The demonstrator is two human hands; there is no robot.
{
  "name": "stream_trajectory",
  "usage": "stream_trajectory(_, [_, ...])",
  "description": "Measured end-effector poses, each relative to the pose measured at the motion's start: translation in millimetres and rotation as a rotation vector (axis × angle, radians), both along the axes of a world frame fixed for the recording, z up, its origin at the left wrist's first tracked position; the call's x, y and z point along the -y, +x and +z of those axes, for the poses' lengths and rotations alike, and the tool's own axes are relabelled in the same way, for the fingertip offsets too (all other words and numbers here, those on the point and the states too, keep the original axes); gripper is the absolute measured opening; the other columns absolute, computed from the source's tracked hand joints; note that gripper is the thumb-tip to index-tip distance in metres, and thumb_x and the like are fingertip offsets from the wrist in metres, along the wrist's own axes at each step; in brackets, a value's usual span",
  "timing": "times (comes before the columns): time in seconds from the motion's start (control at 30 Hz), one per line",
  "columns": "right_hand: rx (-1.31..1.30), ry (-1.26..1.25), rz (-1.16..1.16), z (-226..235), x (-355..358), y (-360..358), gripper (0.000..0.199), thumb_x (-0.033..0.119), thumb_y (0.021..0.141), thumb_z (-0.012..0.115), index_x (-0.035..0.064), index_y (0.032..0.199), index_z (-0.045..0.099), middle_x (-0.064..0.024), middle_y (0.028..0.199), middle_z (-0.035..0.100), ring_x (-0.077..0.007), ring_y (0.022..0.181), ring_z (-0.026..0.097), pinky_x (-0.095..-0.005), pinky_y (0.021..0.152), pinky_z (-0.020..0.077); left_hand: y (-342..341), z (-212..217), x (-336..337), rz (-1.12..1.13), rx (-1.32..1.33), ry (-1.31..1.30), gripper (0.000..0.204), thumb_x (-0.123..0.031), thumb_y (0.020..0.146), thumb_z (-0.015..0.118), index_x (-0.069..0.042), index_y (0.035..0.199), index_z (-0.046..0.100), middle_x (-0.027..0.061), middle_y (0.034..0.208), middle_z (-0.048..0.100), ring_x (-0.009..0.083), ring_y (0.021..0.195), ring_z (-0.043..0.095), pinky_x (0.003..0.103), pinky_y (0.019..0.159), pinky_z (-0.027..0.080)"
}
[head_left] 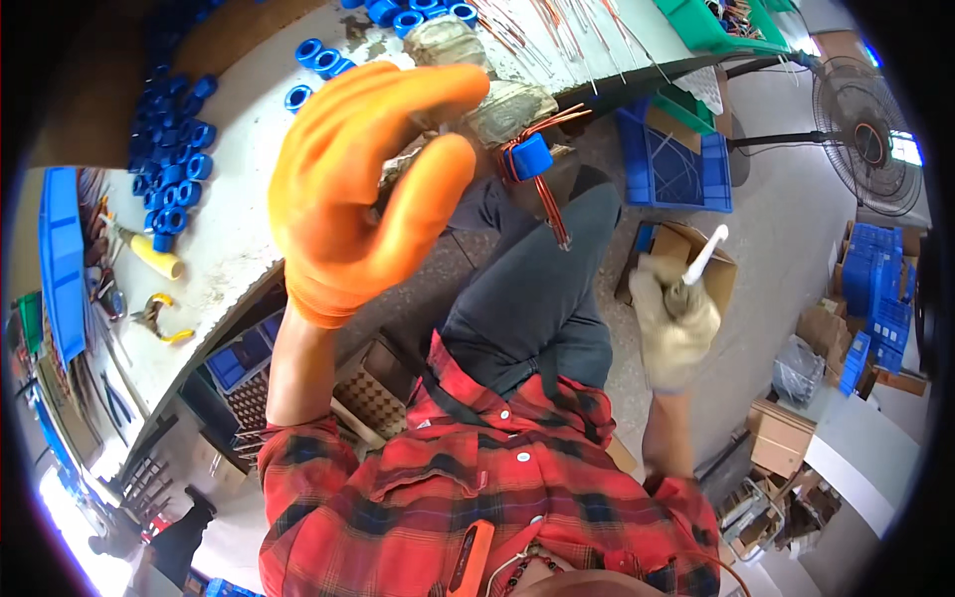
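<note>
My left hand (363,179), in an orange rubber glove, is raised over the table edge with thumb and fingers apart, and nothing shows between them. A blue ring core wound with copper wire (529,156) sits just beyond its fingertips, at a cloth-wrapped block (507,109) on the table's edge. Wire ends stick out above and hang below the core; what holds it is hidden. Off to the right, my right hand (676,323), in a pale work glove and slightly blurred, is closed round a white rod with a bent tip (706,254).
Loose blue rings (174,169) are heaped on the table at left, near yellow-handled pliers (159,318). Copper wires (557,30) lie at the back beside a green bin (711,30). A cardboard box (724,284), blue crate (686,179) and standing fan (867,144) are at right.
</note>
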State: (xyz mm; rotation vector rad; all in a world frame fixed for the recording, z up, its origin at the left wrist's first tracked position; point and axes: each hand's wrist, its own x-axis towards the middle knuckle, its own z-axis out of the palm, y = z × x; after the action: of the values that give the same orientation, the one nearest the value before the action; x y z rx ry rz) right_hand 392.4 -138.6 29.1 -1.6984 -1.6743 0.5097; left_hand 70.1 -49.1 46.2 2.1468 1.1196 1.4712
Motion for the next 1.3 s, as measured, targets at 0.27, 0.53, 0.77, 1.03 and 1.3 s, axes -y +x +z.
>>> stream_trajectory(0.27, [0.376,0.882,0.901,50,-108,-26,0.033,0.006,0.083,0.089,0.0075,0.115,0.082,-0.0056,0.106,0.084,-0.0236,0.074,0.074,-0.0306,0.069,0.0569,19,19,50,0.244,-0.185,0.123,0.031,-0.009,0.09,0.079,-0.001,0.12,0.081,0.0095,0.109,0.084,0.032,0.097,0.075,0.041,0.101,0.058])
stream_trajectory(0.53, [0.172,0.024,0.69,117,-121,-85,0.023,0.017,0.089,0.088,0.006,0.108,0.082,-0.0022,0.086,0.076,-0.0178,0.061,0.064,-0.0321,0.06,0.0507,23,7,65,0.326,0.1,-0.044,0.045,-0.016,0.088,0.084,-0.001,0.13,0.078,0.0114,0.129,0.08,0.0344,0.115,0.074,0.043,0.108,0.056])
stream_trajectory(0.77, [-0.726,-0.419,0.202,50,-34,-16,0.022,0.022,0.107,0.07,0.0024,0.109,0.079,-0.0046,0.079,0.071,-0.0161,0.067,0.061,-0.0315,0.063,0.0478,48,92,-7,0.173,-0.226,0.271,0.052,-0.02,0.091,0.087,-0.001,0.138,0.076,0.008,0.137,0.078,0.0209,0.128,0.068,0.034,0.112,0.052])
stream_trajectory(1.03, [-0.016,-0.328,0.177,43,2,-33,0.035,0.029,0.113,0.06,0.0003,0.102,0.077,-0.0024,0.071,0.065,-0.0135,0.06,0.053,-0.0298,0.055,0.04,33,39,-53,-0.068,0.301,-0.402,0.045,-0.033,0.097,0.088,-0.002,0.127,0.079,0.0101,0.123,0.081,0.0194,0.117,0.07,0.031,0.102,0.054])
stream_trajectory(1.3, [-0.305,-0.518,0.26,47,-29,-51,0.04,0.033,0.115,0.057,0.0021,0.096,0.074,-0.0026,0.066,0.061,-0.0114,0.054,0.046,-0.0272,0.052,0.0369,39,36,-49,-0.071,0.491,-0.77,0.044,-0.035,0.099,0.087,-0.003,0.128,0.079,0.0114,0.121,0.082,0.0255,0.116,0.072,0.034,0.102,0.056])
